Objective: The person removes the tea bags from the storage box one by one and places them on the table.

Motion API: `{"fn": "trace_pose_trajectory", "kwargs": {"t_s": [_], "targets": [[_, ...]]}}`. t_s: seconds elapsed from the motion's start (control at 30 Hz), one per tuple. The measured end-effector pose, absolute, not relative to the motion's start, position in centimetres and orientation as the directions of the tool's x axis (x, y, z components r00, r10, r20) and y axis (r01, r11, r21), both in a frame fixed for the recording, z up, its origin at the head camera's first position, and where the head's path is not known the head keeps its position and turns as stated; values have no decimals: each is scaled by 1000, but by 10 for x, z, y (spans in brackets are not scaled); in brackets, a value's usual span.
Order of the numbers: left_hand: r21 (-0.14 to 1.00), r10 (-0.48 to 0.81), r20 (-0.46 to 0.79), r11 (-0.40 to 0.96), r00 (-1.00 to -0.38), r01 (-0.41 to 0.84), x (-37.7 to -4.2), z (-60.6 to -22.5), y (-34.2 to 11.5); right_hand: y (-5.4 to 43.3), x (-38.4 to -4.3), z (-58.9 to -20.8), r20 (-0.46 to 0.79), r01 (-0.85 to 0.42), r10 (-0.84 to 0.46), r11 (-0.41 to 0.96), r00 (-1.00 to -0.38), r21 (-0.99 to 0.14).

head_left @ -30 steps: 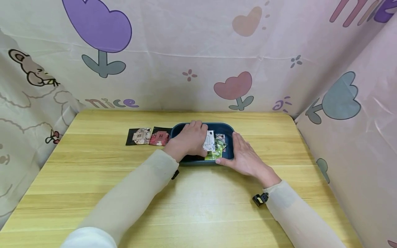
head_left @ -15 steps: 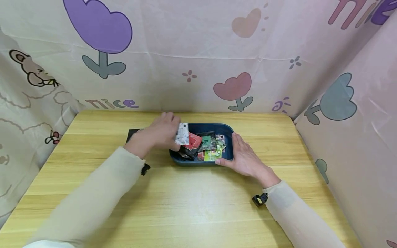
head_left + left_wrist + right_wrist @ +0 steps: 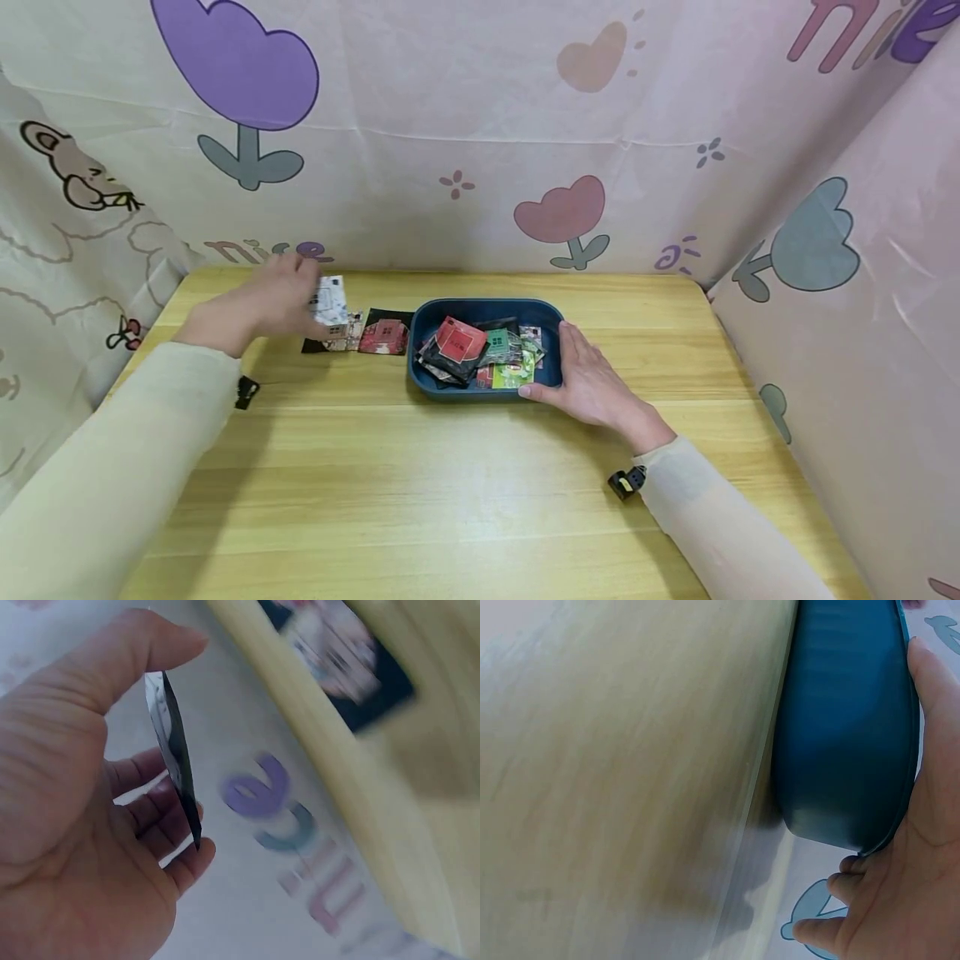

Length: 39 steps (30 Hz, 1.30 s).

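My left hand (image 3: pixel 273 300) pinches a small flat white sachet (image 3: pixel 331 300) above the table's back left part. Seen edge-on in the left wrist view, that sachet (image 3: pixel 177 750) sits between the thumb and the fingers. Below it on the table lies a black and cream floral sachet (image 3: pixel 354 333), partly hidden, beside a black and red one (image 3: pixel 385 333). A dark blue container (image 3: pixel 480 394) holds several more, among them a red sachet (image 3: pixel 459 342), a green one (image 3: pixel 498 343) and a yellow-green one (image 3: pixel 513 372). My right hand (image 3: pixel 600 383) rests with straight fingers against the container's right end, thumb at its front rim.
The wooden table (image 3: pixel 450 483) backs onto a hanging printed cloth (image 3: pixel 412 150), which also closes off both sides. The black and red sachet lies right at the container's left end.
My left hand has lifted the white sachet out of the container and carried it left, over the sachets on the table. The right hand stays at the container's right end.
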<state>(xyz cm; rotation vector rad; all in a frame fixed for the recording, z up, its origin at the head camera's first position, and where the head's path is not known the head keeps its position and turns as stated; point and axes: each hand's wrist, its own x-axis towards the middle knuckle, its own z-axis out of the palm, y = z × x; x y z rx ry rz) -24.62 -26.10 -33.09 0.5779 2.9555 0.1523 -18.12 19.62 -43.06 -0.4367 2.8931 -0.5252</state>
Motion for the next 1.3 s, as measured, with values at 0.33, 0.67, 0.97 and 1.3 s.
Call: {"fn": "trace_pose_trajectory", "kwargs": {"t_s": [0.33,0.67,0.97,1.3], "targets": [[106,280,-167,958,-945,265,-252,-350,-315,196,-183,-432,-112,-255,-313,897,-943,-361],[82,220,-283,975,-934,205,-252,-372,-336,196,-182,-431,-129,-245,-310,897,-942,-369],[39,243,-296,969,-924,243,-252,-380,-330,197,-182,-430,-123,-245,-308,896,-943,-370],[30,222,-333,974,-917,225,-255,-389,-325,196,-183,-432,-115,-247,-309,894,-944,-374]]}}
